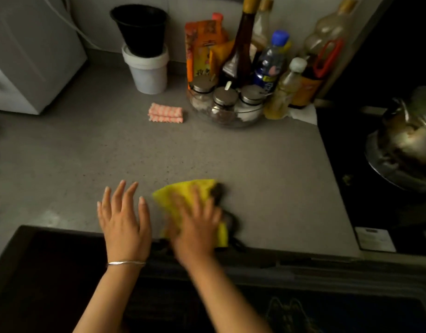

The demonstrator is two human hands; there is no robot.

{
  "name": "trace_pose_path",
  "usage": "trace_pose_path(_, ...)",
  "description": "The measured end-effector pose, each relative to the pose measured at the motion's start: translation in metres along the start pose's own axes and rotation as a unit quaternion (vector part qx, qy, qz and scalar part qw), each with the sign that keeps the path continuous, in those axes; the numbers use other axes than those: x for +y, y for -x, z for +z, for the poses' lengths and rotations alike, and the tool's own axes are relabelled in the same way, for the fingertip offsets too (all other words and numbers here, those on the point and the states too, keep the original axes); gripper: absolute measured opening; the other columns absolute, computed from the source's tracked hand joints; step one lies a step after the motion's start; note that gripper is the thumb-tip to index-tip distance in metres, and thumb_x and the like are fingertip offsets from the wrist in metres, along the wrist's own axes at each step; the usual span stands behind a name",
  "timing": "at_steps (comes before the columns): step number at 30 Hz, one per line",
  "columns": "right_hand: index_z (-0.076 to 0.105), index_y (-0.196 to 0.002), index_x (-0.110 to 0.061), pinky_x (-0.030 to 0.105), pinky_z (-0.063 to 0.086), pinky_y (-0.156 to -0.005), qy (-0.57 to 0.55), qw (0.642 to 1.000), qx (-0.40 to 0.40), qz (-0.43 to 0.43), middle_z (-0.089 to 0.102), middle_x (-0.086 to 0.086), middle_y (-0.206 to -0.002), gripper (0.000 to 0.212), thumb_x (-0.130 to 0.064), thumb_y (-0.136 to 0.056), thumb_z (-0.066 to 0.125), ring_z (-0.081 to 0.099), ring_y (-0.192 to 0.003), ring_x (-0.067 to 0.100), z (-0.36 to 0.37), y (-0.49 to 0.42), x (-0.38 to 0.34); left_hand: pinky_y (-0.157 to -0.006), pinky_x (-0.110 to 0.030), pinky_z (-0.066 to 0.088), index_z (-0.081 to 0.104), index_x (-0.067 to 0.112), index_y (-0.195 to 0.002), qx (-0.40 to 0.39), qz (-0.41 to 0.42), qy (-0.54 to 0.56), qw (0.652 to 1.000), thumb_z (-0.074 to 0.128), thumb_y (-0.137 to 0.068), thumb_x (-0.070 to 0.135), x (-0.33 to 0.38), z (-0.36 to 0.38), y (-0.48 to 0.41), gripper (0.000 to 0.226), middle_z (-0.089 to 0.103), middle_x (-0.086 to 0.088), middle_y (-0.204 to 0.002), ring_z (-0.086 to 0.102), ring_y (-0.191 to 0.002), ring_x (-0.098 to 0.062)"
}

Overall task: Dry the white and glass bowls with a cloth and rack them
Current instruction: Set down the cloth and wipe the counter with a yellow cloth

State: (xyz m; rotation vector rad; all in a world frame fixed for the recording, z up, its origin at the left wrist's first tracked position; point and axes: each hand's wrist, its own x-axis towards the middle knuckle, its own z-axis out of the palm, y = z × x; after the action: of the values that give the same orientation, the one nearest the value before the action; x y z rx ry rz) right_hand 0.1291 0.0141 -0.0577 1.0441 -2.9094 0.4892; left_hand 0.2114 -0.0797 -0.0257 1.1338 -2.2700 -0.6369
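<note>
Our yellow cloth (pixel 183 195) lies flat on the bench (pixel 255 159), close to its near edge and to the sink (pixel 50 272). Our right hand (pixel 195 224), blurred, presses on it with fingers spread, gripping nothing. Our left hand (pixel 124 222) rests flat and empty just beside it. Neither bowl is in view. The cloth has a dark patch; if that is dirt, we risk smearing the bowls. A push could also slide it off the edge.
</note>
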Motion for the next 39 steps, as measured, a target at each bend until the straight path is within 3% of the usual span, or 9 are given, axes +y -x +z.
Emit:
trace_pose_path(3, 0.046, -0.131, -0.049, 0.048, 0.04, -0.097, 0.059, 0.993, -0.091, -0.049, 0.044, -0.004, -0.145, 0.06, -0.064, -0.074, 0.032, 0.046, -0.121, 0.028, 0.0, 0.016, -0.015, -0.116, -0.051, 0.009, 0.051, 0.01, -0.134, -0.001, 0.015, -0.004, 1.0, 0.025, -0.093, 0.045, 0.018, 0.003, -0.001, 0.06, 0.041, -0.016, -0.146, 0.02, -0.143, -0.035)
trace_pose_path(6, 0.05, -0.128, -0.047, 0.047, 0.047, -0.092, 0.069, 0.993, -0.067, -0.067, 0.042, -0.006, -0.147, 0.062, -0.073, -0.073, 0.041, 0.047, -0.121, 0.026, -0.014, 0.031, 0.049, -0.116, -0.049, 0.007, 0.05, 0.01, -0.135, -0.018, 0.036, 0.002, 0.999, 0.027, -0.093, 0.043, 0.041, 0.011, 0.0, 0.057, 0.04, -0.017, -0.147, 0.019, -0.144, -0.034)
trace_pose_path(11, 0.047, -0.136, -0.04, 0.054, 0.031, -0.103, 0.078, 0.996, -0.011, 0.036, 0.038, -0.005, -0.151, 0.079, -0.084, -0.071, 0.041, 0.04, -0.129, 0.032, -0.059, 0.062, 0.192, -0.117, -0.046, 0.004, 0.048, 0.012, -0.136, -0.054, 0.063, 0.012, 0.997, 0.032, -0.094, 0.04, 0.08, 0.037, 0.005, 0.053, 0.038, -0.014, -0.149, 0.015, -0.145, -0.031)
trace_pose_path(14, 0.043, -0.14, -0.038, 0.062, 0.019, -0.109, 0.078, 0.993, -0.01, 0.085, 0.029, -0.003, -0.155, 0.079, -0.084, -0.077, 0.032, 0.024, -0.141, 0.035, -0.084, 0.067, 0.246, -0.117, -0.047, 0.003, 0.048, 0.012, -0.136, -0.078, 0.077, 0.02, 0.994, 0.029, -0.093, 0.044, 0.104, 0.059, 0.009, 0.057, 0.038, -0.014, -0.149, 0.015, -0.146, -0.032)
trace_pose_path(17, 0.044, -0.14, -0.036, 0.063, 0.027, -0.106, 0.043, 0.987, -0.019, 0.154, 0.03, 0.001, -0.155, 0.075, -0.08, -0.083, 0.022, 0.025, -0.141, 0.039, -0.089, 0.054, 0.239, -0.117, -0.047, 0.005, 0.049, 0.016, -0.137, -0.114, 0.097, 0.025, 0.988, 0.025, -0.092, 0.052, 0.125, 0.079, 0.019, 0.063, 0.04, -0.012, -0.149, 0.018, -0.145, -0.032)
trace_pose_path(20, 0.042, -0.142, -0.035, 0.061, 0.034, -0.101, 0.026, 0.983, -0.027, 0.18, 0.031, 0.003, -0.154, 0.073, -0.075, -0.089, 0.014, 0.037, -0.135, 0.042, -0.082, 0.035, 0.217, -0.116, -0.053, 0.017, 0.047, 0.024, -0.138, -0.192, 0.228, 0.058, 0.953, 0.021, -0.099, 0.053, 0.146, 0.098, 0.044, 0.055, 0.042, -0.005, -0.148, 0.027, -0.141, -0.027)
trace_pose_path(23, 0.033, -0.145, -0.038, 0.055, 0.03, -0.105, 0.001, 0.992, -0.028, 0.126, 0.024, -0.004, -0.157, 0.067, -0.073, -0.09, 0.016, 0.034, -0.137, 0.034, -0.085, 0.042, 0.233, -0.118, -0.036, 0.006, 0.033, 0.03, -0.145, -0.294, 0.325, 0.059, 0.897, 0.009, -0.101, 0.051, 0.16, 0.118, 0.076, 0.054, 0.032, 0.008, -0.15, 0.022, -0.144, -0.016)
trace_pose_path(28, 0.017, -0.151, -0.037, 0.038, 0.014, -0.115, -0.006, 0.998, -0.005, 0.066, 0.005, -0.009, -0.161, 0.055, -0.057, -0.1, 0.018, 0.007, -0.148, 0.017, -0.09, 0.083, 0.266, -0.111, -0.04, 0.015, 0.046, 0.012, -0.141, -0.306, 0.309, -0.047, 0.899, 0.012, -0.101, 0.052, 0.17, 0.145, 0.093, 0.065, 0.043, -0.005, -0.146, 0.039, -0.135, -0.03)
trace_pose_path(39, 0.02, -0.151, -0.03, 0.034, 0.012, -0.12, -0.039, 0.995, 0.018, 0.089, 0.005, -0.009, -0.161, 0.051, -0.041, -0.102, 0.013, 0.002, -0.148, 0.013, -0.076, 0.012, 0.278, -0.112, -0.035, 0.014, 0.043, -0.004, -0.137, -0.275, 0.277, -0.069, 0.918, 0.009, -0.103, 0.037, 0.212, 0.196, 0.06, 0.063, 0.046, -0.02, -0.142, 0.043, -0.131, -0.034)
